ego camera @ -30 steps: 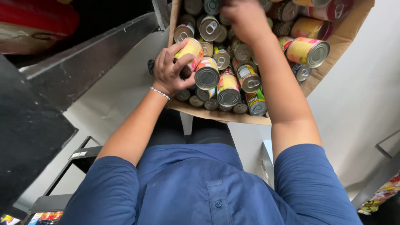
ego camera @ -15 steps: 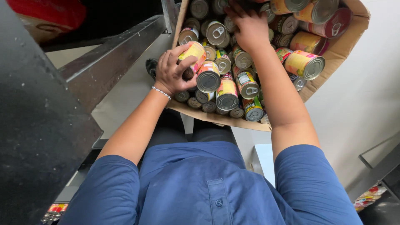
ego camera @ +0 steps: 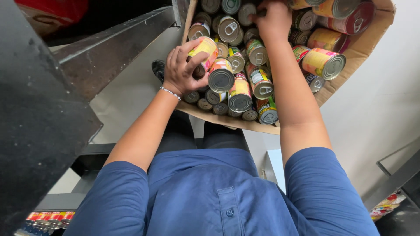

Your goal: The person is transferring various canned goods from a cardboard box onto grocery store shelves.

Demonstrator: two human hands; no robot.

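The left hand grasps a yellow and pink labelled metal can, fingers clenched around its side, at the left edge of the brown cardboard box. The right hand reaches deeper among the cans at the far end; I cannot tell if it grips anything. The step looks like picking one can out; lifting it needs care, because neighbours lean on it. I count roughly twenty-five cans, one box. A thin bracelet sits on the left wrist.

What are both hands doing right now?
Left hand: closed around a yellow-labelled can.
Right hand: down among the cans in the cardboard box; grip unclear.
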